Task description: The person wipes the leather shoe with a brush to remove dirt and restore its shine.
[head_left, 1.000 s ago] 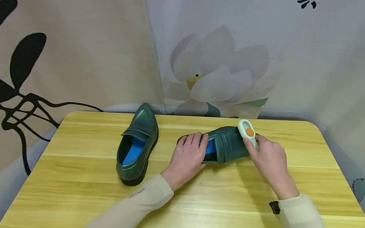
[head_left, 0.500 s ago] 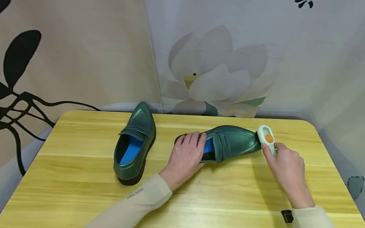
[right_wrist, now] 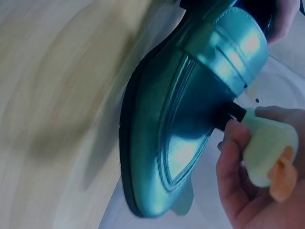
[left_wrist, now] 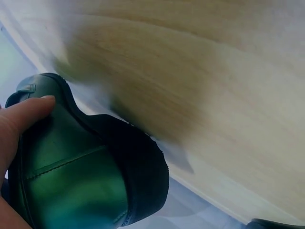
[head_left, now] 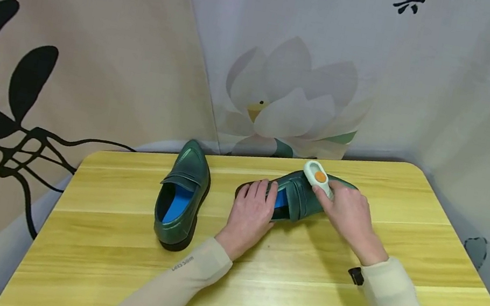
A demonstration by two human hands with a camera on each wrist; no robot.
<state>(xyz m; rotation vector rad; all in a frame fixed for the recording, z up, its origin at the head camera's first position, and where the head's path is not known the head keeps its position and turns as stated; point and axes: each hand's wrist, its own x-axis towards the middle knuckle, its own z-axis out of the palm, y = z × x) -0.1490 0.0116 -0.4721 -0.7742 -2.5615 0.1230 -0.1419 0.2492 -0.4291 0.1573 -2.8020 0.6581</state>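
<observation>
A dark green loafer (head_left: 310, 203) with a blue insole lies on its sole, toe pointing right. My left hand (head_left: 251, 214) grips its heel end, fingers over the opening; in the left wrist view, the thumb (left_wrist: 35, 112) lies along the side of the loafer (left_wrist: 81, 176). My right hand (head_left: 350, 212) holds a small white shoe brush (head_left: 319, 178) with an orange button. The right wrist view shows the brush's black end (right_wrist: 228, 116) at the upper of the loafer (right_wrist: 176, 124), close to the strap. How firmly it presses cannot be told.
A matching green loafer (head_left: 183, 197) stands on the left of the wooden table (head_left: 278, 301), toe towards the back edge. Behind the table hangs a pale curtain (head_left: 306, 87) with flower and leaf prints.
The right hand took the brush right to the toe tip, then back left to near the strap. The left hand and both loafers stay in place.
</observation>
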